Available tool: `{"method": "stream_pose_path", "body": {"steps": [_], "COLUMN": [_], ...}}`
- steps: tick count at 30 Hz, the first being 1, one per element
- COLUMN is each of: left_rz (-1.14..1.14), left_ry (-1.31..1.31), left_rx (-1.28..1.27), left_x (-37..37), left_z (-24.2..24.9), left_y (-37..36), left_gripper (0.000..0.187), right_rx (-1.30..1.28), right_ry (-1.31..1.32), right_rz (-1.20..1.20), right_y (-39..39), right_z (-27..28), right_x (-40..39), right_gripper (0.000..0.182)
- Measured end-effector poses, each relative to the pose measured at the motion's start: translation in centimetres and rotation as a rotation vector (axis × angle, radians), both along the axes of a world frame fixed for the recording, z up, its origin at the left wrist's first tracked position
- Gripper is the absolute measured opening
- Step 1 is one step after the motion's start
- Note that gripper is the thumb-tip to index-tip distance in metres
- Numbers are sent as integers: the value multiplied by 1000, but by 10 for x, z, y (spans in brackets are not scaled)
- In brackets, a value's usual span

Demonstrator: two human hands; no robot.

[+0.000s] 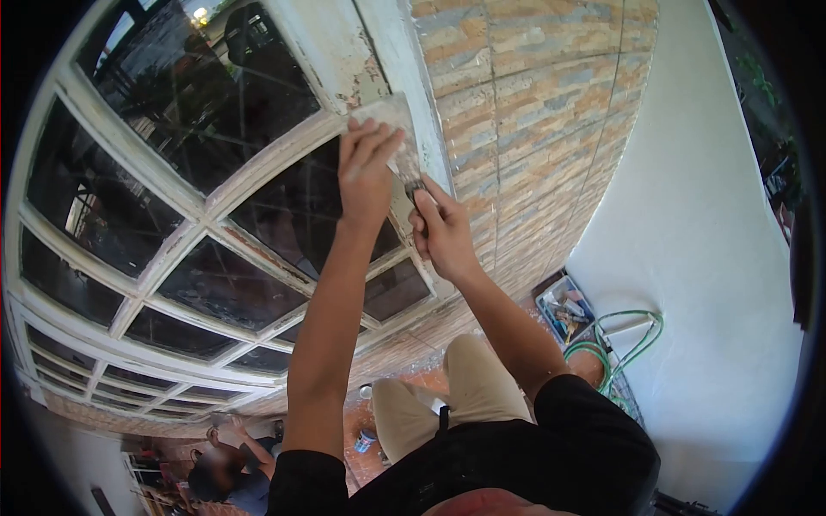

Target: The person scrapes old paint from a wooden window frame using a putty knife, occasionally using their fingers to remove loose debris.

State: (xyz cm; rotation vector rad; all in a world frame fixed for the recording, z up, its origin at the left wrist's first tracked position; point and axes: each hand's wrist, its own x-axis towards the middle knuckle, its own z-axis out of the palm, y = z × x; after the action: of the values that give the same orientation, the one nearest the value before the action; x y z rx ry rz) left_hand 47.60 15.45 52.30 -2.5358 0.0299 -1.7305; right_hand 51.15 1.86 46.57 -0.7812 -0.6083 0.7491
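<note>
My right hand [445, 230] is closed around the dark handle of a wide-bladed scraper [408, 158]. Its broad blade, smeared with whitish residue, lies against the white-painted window frame [202, 211] near the upright beside the wall. The fingers of my left hand [368, 168] are stretched out and lie flat on the blade. Just above the blade, the frame's paint is chipped and patchy, with brownish spots [368, 82]. Dark glass panes [297, 202] sit between the frame's bars, close to my left forearm. The blade's far edge is hard to make out against the pale paint.
A stone-patterned wall [525, 112] adjoins the frame on the right, followed by a plain white wall [688, 258]. Below stand a tray of tools [565, 305], a coiled green hose [641, 331] and a small paint can [365, 441]. Another person [228, 473] is at lower left.
</note>
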Motion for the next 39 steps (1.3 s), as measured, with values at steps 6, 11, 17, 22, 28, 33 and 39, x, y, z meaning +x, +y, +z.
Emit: {"method": "stream_pose_path", "body": {"steps": [6, 11, 17, 22, 28, 33, 39], "left_rz": [28, 4, -9, -29, -68, -66, -46], "left_ry": [50, 51, 35, -6, 3, -26, 7], "left_rx": [75, 63, -19, 31, 12, 1, 4], "left_x": [-3, -5, -2, 1, 2, 9, 1], "left_z": [-25, -39, -32, -12, -25, -10, -30], "left_y": [6, 7, 3, 9, 6, 3, 10], "left_gripper": [41, 40, 44, 42, 49, 48, 48], "right_rx": [-74, -68, -65, -66, -64, -36, -75], "right_ry": [-6, 26, 151, 6, -5, 38, 39], "right_rz": [-29, -9, 74, -34, -14, -39, -33], "right_y": [-6, -1, -5, 6, -5, -5, -2], "right_z": [-25, -39, -32, -18, -26, -8, -27], "right_x": [2, -4, -2, -1, 2, 3, 1], "right_gripper": [50, 50, 53, 52, 51, 50, 49]}}
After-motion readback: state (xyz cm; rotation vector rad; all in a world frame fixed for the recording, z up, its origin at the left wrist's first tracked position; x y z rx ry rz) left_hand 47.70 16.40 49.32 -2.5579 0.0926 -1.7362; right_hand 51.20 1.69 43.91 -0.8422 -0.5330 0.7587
